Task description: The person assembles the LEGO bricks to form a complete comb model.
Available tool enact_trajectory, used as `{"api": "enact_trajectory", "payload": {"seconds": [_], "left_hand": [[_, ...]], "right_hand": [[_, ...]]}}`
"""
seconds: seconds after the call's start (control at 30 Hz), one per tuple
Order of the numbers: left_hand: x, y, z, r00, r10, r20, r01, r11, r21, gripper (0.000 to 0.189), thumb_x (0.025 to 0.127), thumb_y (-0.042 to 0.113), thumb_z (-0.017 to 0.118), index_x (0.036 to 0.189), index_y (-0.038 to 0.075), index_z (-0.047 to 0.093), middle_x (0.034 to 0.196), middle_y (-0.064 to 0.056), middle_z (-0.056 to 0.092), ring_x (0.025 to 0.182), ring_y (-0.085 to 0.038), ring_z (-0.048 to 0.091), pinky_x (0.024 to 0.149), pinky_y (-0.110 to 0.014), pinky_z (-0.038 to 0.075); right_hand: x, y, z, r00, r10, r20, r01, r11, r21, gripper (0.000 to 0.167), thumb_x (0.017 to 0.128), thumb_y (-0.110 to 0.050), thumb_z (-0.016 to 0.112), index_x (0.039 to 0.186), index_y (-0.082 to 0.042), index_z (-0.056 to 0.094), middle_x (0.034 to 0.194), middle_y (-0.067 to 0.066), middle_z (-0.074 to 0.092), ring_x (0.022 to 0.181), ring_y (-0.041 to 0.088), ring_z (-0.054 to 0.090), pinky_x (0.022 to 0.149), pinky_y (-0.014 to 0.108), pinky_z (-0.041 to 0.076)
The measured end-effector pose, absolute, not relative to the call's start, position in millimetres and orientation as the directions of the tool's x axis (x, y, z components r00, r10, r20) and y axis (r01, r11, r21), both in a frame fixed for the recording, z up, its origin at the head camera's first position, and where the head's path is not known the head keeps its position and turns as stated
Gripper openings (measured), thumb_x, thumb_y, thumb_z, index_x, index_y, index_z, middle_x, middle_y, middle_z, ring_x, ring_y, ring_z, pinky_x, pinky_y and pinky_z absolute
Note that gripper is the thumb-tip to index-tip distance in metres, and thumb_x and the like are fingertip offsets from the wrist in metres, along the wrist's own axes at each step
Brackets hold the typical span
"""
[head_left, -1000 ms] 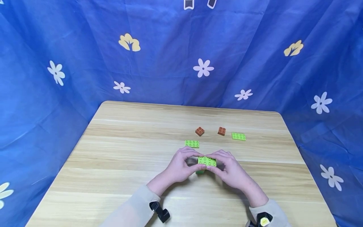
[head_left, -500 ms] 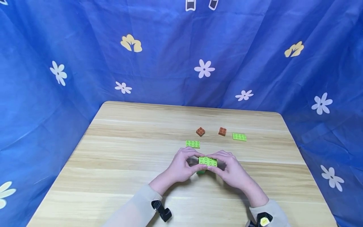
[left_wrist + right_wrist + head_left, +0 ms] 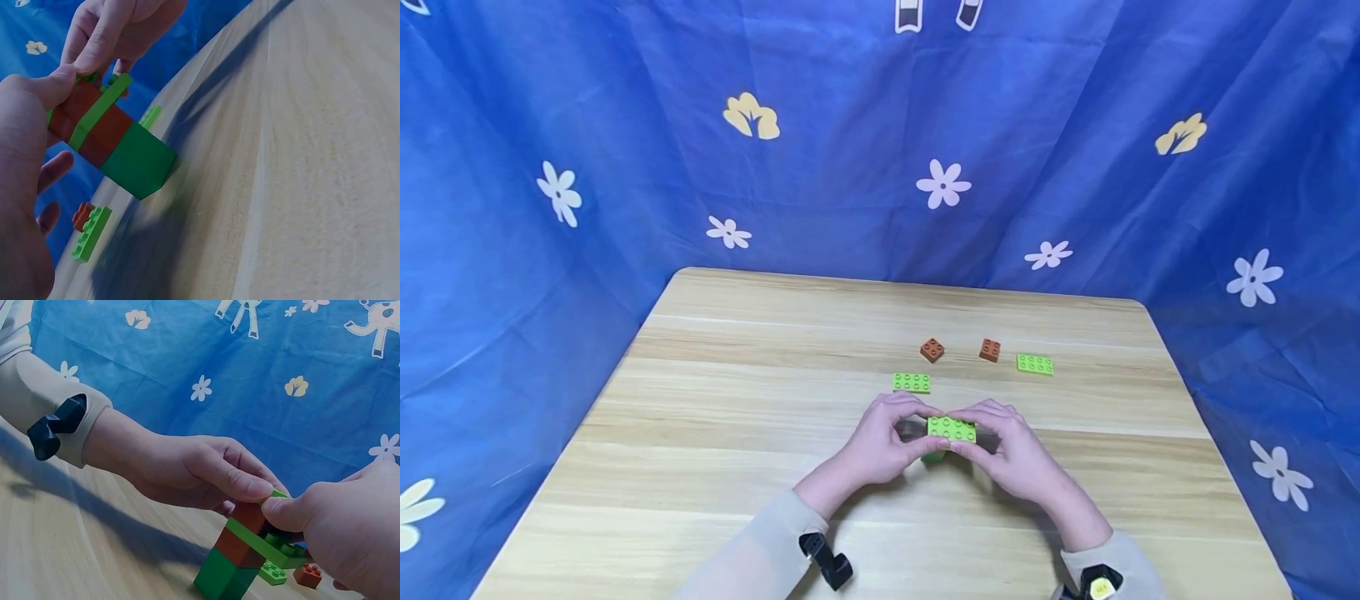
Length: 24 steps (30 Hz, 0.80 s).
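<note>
Block stack (image 3: pixel 112 134): 1 pc, tabletop (image 3: pixel 737 467) near side, betw. both hands; contact of base w/ tabletop can't be told for sure

Head view: top lime plate (image 3: pixel 952 428), studs up, plus sliver of dk green block (image 3: pixel 934 457) below

Wrist views add the side, btm to top: dk green block, lower brown block (image 3: pixel 107 140), lower lime plate (image 3: pixel 100 112), upper brown block (image 3: pixel 76 109), top lime plate mostly behind digits; lower lime plate juts past the brown, w/ bare studs in R wrist view

Loose pcs, all 4 in head view only: brown brick at left (image 3: pixel 932 350), set cornerwise; brown brick at right (image 3: pixel 990 350); near lime plate (image 3: pixel 912 382), just beyond L hand; far lime plate (image 3: pixel 1035 364), right of the browns

Backdrop (image 3: pixel 835 167): blue cloth, flower print; R wrist view adds more of printed long-legged figures

Vs. 0.5 s ago: head view shifted a touch, tabletop & backdrop alike; grip same, loose pcs unmoved on tabletop

L hand (image 3: pixel 887 437) & R hand (image 3: pixel 1007 446): both clamped on top lime plate, thumbs near side, index fingers far side, thumb tips meeting or nearly so; forearms slant inward, pale sleeves, black wrist mounts (image 3: pixel 826 560)
</note>
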State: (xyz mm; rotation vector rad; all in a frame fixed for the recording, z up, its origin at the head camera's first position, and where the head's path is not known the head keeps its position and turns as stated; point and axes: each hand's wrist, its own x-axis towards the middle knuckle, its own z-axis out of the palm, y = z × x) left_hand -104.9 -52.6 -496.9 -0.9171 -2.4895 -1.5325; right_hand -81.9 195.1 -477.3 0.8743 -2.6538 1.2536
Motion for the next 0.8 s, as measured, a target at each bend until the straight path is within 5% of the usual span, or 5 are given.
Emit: {"api": "enact_trajectory", "payload": {"seconds": [0.23,0.8], "left_hand": [[-105.3,-53.4,-497.3,-0.809,0.462,0.363,0.533,0.318,0.784,0.036,0.088,0.040,0.088,0.117,0.021,0.080,0.115,0.014,0.074,0.116,-0.011,0.064,0.106,-0.044,0.045],[-102.6,-55.3,-492.4,-0.807,0.474,0.351,0.548,0.384,0.743,0.042,0.088,0.040,0.087,0.123,0.019,0.079,0.118,0.010,0.075,0.117,-0.012,0.064,0.104,-0.041,0.046]], "right_hand": [[-81.2,195.7,-478.3,-0.826,-0.467,0.316,-0.541,0.496,-0.679,0.040,0.095,-0.029,0.082,0.133,-0.022,0.072,0.124,-0.017,0.069,0.119,0.010,0.062,0.103,0.053,0.041],[-81.5,190.0,-484.8,-0.813,-0.459,0.358,-0.568,0.494,-0.658,0.040,0.095,-0.030,0.082,0.132,-0.018,0.072,0.122,-0.017,0.069,0.118,0.011,0.062,0.103,0.045,0.042]]}}
